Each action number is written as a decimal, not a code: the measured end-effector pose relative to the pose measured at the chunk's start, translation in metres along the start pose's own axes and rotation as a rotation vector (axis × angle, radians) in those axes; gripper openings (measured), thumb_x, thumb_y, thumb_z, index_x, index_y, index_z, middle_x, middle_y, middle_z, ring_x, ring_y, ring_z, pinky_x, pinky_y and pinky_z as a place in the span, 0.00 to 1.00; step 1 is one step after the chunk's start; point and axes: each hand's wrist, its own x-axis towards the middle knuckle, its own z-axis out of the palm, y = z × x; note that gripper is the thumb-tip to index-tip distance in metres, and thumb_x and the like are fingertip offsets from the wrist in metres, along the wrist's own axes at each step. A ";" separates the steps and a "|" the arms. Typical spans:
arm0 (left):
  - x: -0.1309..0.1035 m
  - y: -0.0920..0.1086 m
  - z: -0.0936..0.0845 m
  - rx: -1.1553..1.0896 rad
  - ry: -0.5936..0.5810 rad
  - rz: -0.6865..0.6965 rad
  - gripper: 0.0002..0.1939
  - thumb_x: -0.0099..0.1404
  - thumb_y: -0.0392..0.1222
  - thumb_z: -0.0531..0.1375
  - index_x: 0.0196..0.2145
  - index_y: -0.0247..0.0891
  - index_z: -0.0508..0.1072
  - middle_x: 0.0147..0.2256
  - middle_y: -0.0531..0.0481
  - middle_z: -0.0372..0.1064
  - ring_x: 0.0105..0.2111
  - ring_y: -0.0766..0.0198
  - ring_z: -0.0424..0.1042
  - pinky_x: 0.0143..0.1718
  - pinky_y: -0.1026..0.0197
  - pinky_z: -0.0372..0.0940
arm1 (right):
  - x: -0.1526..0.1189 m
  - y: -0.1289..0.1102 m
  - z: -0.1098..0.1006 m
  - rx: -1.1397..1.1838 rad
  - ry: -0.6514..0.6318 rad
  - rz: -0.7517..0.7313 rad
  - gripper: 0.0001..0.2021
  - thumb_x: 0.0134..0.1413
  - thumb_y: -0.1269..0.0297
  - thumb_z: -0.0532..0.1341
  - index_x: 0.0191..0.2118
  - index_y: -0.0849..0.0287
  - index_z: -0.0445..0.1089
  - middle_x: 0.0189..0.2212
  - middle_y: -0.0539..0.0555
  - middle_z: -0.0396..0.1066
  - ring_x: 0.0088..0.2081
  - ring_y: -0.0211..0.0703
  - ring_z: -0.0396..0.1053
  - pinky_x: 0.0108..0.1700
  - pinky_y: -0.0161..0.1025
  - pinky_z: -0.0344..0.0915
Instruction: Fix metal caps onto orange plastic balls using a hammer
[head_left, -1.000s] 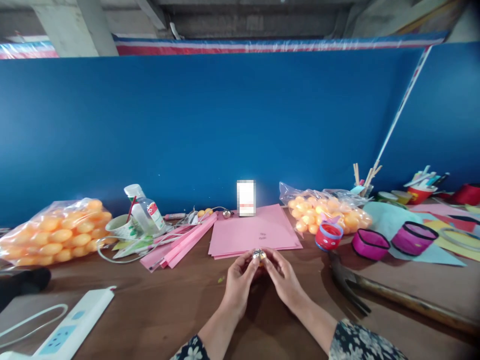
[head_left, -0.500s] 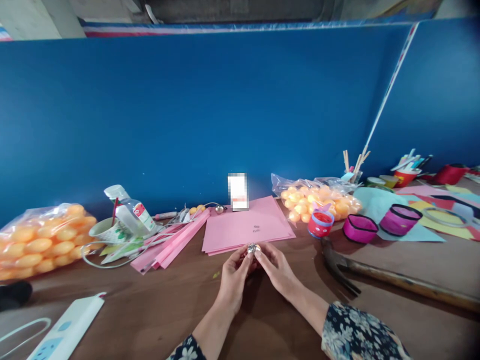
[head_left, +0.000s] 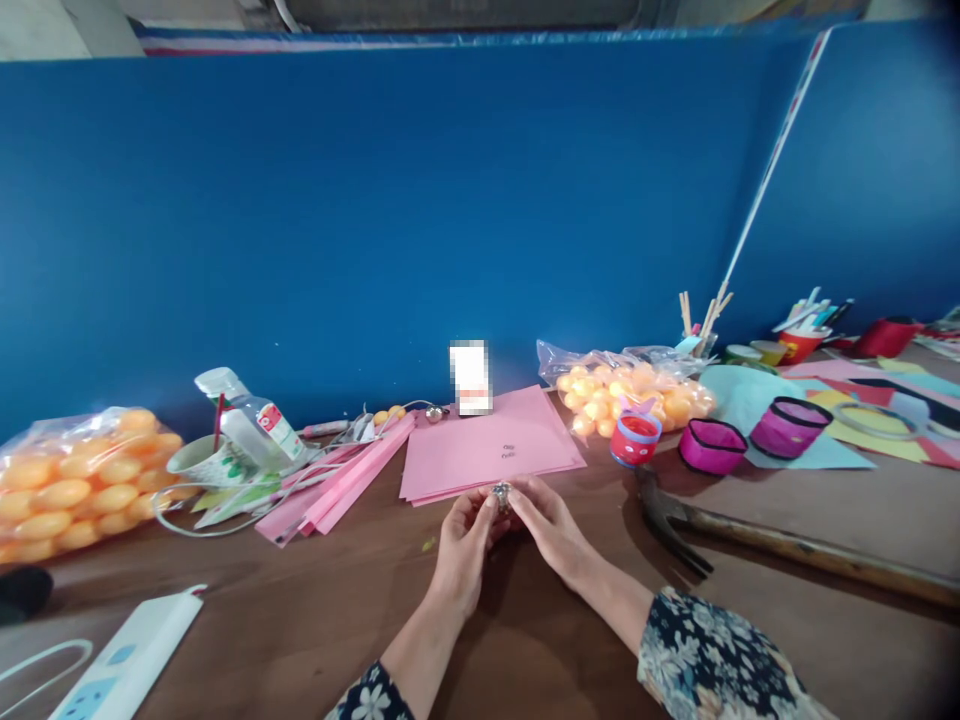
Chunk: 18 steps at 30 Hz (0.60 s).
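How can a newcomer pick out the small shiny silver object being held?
On the brown table, before the blue wall panel, lie pink paper sheets. At their near edge, the left hand and right hand pinch the small shiny silver object between fingertips. The similar silver ball farther back is not held; this one is.

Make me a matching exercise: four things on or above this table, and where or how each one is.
1. Hammer
2. Bottle
3. Power strip
4. Small shiny piece

A. Tilted, beside a cup
B. In the fingers of the left hand and right hand
C. Lying at the right
D. Flat, near left corner

Pairs: 1-C, 2-A, 3-D, 4-B
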 end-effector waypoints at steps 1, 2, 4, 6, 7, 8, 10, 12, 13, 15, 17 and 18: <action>0.000 0.000 0.000 -0.006 0.013 0.000 0.13 0.51 0.45 0.63 0.32 0.35 0.71 0.32 0.49 0.70 0.31 0.67 0.70 0.37 0.63 0.65 | 0.000 0.000 0.000 -0.019 0.002 -0.011 0.12 0.56 0.57 0.54 0.41 0.57 0.68 0.35 0.52 0.72 0.38 0.42 0.69 0.41 0.39 0.66; 0.000 0.000 0.000 -0.012 0.020 0.000 0.13 0.50 0.45 0.64 0.33 0.35 0.70 0.32 0.49 0.70 0.31 0.67 0.70 0.37 0.62 0.65 | 0.000 -0.001 0.000 -0.037 -0.001 -0.021 0.13 0.56 0.57 0.53 0.41 0.58 0.68 0.36 0.52 0.72 0.39 0.43 0.69 0.43 0.39 0.66; 0.000 0.000 0.000 -0.019 0.015 -0.003 0.15 0.50 0.45 0.64 0.35 0.36 0.71 0.34 0.48 0.70 0.32 0.66 0.70 0.37 0.62 0.65 | 0.000 -0.002 -0.001 -0.067 -0.012 -0.038 0.14 0.56 0.56 0.53 0.42 0.58 0.69 0.37 0.53 0.73 0.40 0.44 0.69 0.44 0.40 0.65; 0.000 0.000 -0.001 -0.007 -0.001 -0.012 0.18 0.50 0.45 0.64 0.38 0.36 0.71 0.36 0.46 0.71 0.33 0.65 0.70 0.38 0.61 0.65 | 0.000 -0.003 -0.001 -0.090 -0.006 -0.055 0.14 0.56 0.56 0.54 0.42 0.57 0.70 0.37 0.53 0.73 0.40 0.44 0.69 0.44 0.41 0.65; 0.001 0.000 -0.001 0.005 -0.012 -0.018 0.18 0.51 0.45 0.63 0.39 0.36 0.71 0.36 0.46 0.71 0.33 0.64 0.70 0.38 0.60 0.65 | 0.001 -0.003 -0.001 -0.102 0.000 -0.057 0.14 0.55 0.56 0.54 0.42 0.58 0.70 0.36 0.53 0.73 0.40 0.45 0.69 0.44 0.40 0.66; 0.001 0.000 -0.002 0.017 -0.022 -0.022 0.18 0.51 0.45 0.63 0.39 0.35 0.71 0.36 0.46 0.71 0.33 0.64 0.70 0.38 0.60 0.65 | 0.001 -0.003 -0.001 -0.110 0.004 -0.053 0.14 0.55 0.57 0.55 0.42 0.58 0.70 0.36 0.53 0.73 0.40 0.45 0.69 0.43 0.40 0.66; 0.001 0.000 -0.002 0.037 -0.036 -0.016 0.17 0.51 0.45 0.63 0.38 0.34 0.71 0.34 0.46 0.71 0.33 0.64 0.70 0.38 0.60 0.65 | 0.001 -0.003 -0.002 -0.107 -0.001 -0.033 0.13 0.55 0.58 0.55 0.41 0.59 0.70 0.35 0.53 0.73 0.39 0.44 0.69 0.43 0.40 0.66; 0.001 0.001 -0.002 0.049 -0.028 -0.006 0.16 0.51 0.45 0.63 0.36 0.33 0.71 0.33 0.46 0.71 0.32 0.64 0.70 0.37 0.60 0.66 | 0.001 -0.001 -0.002 -0.086 0.021 -0.013 0.13 0.54 0.57 0.56 0.40 0.59 0.70 0.34 0.53 0.73 0.39 0.44 0.70 0.43 0.40 0.66; 0.000 0.001 -0.001 0.049 -0.017 -0.005 0.16 0.51 0.45 0.63 0.35 0.33 0.71 0.32 0.47 0.71 0.31 0.65 0.70 0.36 0.60 0.66 | 0.001 -0.001 -0.002 -0.073 0.046 0.000 0.13 0.54 0.57 0.56 0.41 0.58 0.69 0.34 0.52 0.73 0.39 0.44 0.70 0.42 0.40 0.66; 0.000 0.002 0.000 0.033 0.003 -0.009 0.15 0.51 0.46 0.63 0.34 0.34 0.70 0.32 0.48 0.71 0.29 0.66 0.70 0.35 0.61 0.67 | 0.001 -0.001 -0.002 -0.049 0.084 0.036 0.14 0.53 0.55 0.56 0.41 0.57 0.68 0.33 0.52 0.73 0.38 0.44 0.70 0.40 0.39 0.68; -0.001 0.002 0.001 -0.005 0.017 -0.015 0.14 0.51 0.46 0.63 0.33 0.35 0.70 0.33 0.49 0.71 0.29 0.67 0.70 0.36 0.61 0.67 | 0.001 -0.001 -0.001 -0.022 0.065 0.050 0.14 0.52 0.55 0.57 0.41 0.57 0.68 0.34 0.52 0.73 0.38 0.44 0.70 0.39 0.39 0.68; -0.001 0.003 0.001 -0.022 0.019 -0.013 0.14 0.51 0.46 0.63 0.34 0.36 0.70 0.33 0.49 0.71 0.29 0.67 0.70 0.36 0.60 0.67 | 0.001 -0.001 -0.001 -0.012 0.039 0.041 0.14 0.52 0.55 0.57 0.41 0.57 0.67 0.35 0.52 0.73 0.39 0.44 0.70 0.40 0.39 0.68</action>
